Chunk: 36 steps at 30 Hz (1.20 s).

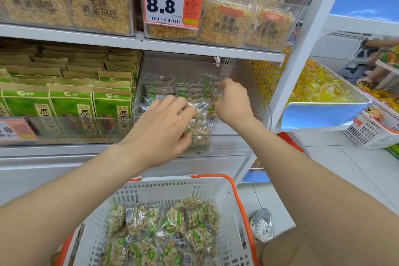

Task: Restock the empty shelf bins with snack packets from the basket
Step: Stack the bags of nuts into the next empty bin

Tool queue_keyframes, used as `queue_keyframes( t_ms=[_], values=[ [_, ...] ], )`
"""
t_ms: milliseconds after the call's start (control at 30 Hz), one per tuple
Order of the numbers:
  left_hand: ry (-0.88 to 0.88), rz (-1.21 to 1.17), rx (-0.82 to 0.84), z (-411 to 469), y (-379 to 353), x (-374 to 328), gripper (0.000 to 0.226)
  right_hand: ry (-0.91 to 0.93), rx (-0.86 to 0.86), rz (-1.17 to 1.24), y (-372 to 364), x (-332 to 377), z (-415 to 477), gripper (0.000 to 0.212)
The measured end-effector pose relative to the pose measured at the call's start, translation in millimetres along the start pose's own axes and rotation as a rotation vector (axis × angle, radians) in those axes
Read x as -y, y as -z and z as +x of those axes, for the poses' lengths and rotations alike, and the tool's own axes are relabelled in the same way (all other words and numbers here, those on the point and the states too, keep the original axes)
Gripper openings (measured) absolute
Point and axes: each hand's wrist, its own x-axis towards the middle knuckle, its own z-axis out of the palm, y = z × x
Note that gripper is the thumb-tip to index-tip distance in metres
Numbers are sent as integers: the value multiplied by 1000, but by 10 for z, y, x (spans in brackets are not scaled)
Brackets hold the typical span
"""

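**Mid-restock: both hands working inside the clear bin**

Now the step in hand looks like placing and tidying, not fetching. Both hands are inside the clear bin, which serves as the landmark for everything that follows. The left hand is at the bin's front, its fingers curled down around a snack packet of pale nuts with green print, thumb under and fingers over it; the packet stands just behind the bin's front wall. The right hand is deeper in, toward the bin's right side, fingers pressed together in a pinch on the crimped edge of another clear packet; exactly how much of it is gripped cannot be told, since the wrappers overlap. Behind both hands, stacked packets already fill the back of the bin in rough rows, while the front right floor of the bin is bare.

Below the bin and nearer the person sits the basket, white with orange handles, and many more of the same packets lie heaped in it. So the job is, by my reading, well short of done.

The next move probably calls for settling these two packets upright against the rows, letting go, then reaching down to the basket for more. Slippery wrappers may slide forward, so a firm seating matters.
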Motion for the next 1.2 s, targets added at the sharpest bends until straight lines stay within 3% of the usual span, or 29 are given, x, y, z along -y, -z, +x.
queue_keyframes(
  t_ms=[100, 167, 267, 367, 433, 500, 633, 800, 867, 967, 1100, 1200],
  values=[
    [-80, -75, -19, -96, 161, -20, 16, 225, -117, 60, 182, 153, -173, 32],
    [-133, -119, 81, -199, 223, -38, 14, 362, -40, 129, 291, 314, -362, 28],
    [-88, -82, 429, -356, 202, -56, 22, 479, 246, 165, 415, 551, -653, 27],
    [6, -22, 827, -468, 95, -39, 25, 425, 726, 98, 408, 614, -848, 24],
    [35, -4, 992, -536, -4, -46, 34, 385, 970, -15, 254, 587, -948, 23],
    [49, 22, 1097, -588, -121, -52, 42, 356, 1100, -144, -75, 492, -1015, 24],
    [56, 20, 1140, -667, -358, -40, 42, 407, 1214, -405, -860, 272, -1118, 47],
    [100, 117, 1249, -765, -632, 21, 39, 465, 1245, -586, -1475, 143, -1285, 14],
    [115, 161, 1324, -817, -705, 56, 37, 491, 1286, -621, -1701, 126, -1385, 23],
    [125, 204, 1362, -876, -740, 90, 32, 572, 1303, -617, -2020, 91, -1638, 16],
    [138, 184, 1392, -921, -716, 120, 33, 699, 1401, -642, -2287, 67, -2164, 60],
    [157, 164, 1404, -987, -756, 170, 35, 694, 1431, -568, -2423, 111, -2464, 90]
  ],
)
